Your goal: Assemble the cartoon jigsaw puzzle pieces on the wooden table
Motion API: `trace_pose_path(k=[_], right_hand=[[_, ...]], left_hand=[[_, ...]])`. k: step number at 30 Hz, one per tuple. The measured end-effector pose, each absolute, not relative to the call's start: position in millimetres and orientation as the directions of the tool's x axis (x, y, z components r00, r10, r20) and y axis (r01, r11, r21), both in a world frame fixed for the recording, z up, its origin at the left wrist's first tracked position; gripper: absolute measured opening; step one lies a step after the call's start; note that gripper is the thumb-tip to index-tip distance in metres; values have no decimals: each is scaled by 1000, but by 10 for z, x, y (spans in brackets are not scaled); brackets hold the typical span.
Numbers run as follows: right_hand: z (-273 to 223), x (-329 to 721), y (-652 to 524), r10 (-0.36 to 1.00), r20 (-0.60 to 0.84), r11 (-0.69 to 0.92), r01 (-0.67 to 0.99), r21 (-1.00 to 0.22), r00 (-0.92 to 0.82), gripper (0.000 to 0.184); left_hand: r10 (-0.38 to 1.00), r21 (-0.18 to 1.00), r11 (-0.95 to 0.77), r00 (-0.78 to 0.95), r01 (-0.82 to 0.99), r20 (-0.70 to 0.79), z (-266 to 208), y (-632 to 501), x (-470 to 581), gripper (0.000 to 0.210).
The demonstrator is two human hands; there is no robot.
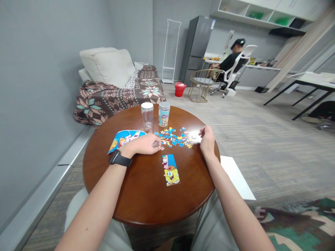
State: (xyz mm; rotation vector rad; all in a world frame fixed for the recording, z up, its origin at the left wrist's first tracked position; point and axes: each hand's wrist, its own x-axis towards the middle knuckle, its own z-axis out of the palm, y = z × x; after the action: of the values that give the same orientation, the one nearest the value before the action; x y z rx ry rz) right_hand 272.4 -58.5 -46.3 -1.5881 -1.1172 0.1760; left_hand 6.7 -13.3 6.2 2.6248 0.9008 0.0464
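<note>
My left hand point(148, 144), with a black watch on its wrist, rests at the left edge of a spread of loose jigsaw pieces point(174, 138). Its fingers are bent together by a small pink piece point(162, 148); what they pinch, if anything, is hidden. At the right side of the table, my right hand point(207, 140) is curled closed beside the spread, and its contents cannot be made out. Between my forearms lies a joined strip of puzzle point(171, 170) with a yellow cartoon face and a pink figure on blue. Partly under my left wrist is a printed picture sheet point(119, 139).
A clear jar with a white lid point(147, 116) and a printed canister point(164, 115) stand at the back of the round wooden table point(146, 198). Beyond are a covered sofa point(110, 96), a red bucket point(179, 90), a wire chair point(202, 82) and a seated person point(231, 61).
</note>
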Motion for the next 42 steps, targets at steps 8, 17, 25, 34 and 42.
trace_pose_path(k=[8, 17, 25, 34, 42], right_hand=[[-568, 2805, -524, 810, 327, -137, 699, -702, 488, 25], [-576, 2783, -538, 851, 317, -123, 745, -655, 419, 23], [-547, 2748, -551, 870, 296, -104, 733, -672, 395, 18], [-505, 2722, -560, 880, 291, -106, 753, -649, 375, 17], [-512, 2726, -566, 896, 275, -102, 766, -635, 348, 24]], left_hand=[[613, 324, -733, 787, 598, -66, 47, -112, 69, 21], [628, 314, -726, 776, 612, -62, 29, -86, 65, 20], [666, 315, -701, 745, 640, -30, 50, -113, 73, 22], [670, 320, -699, 742, 640, -20, 68, -127, 73, 22], [663, 313, -711, 748, 630, 0, 49, -118, 75, 23]])
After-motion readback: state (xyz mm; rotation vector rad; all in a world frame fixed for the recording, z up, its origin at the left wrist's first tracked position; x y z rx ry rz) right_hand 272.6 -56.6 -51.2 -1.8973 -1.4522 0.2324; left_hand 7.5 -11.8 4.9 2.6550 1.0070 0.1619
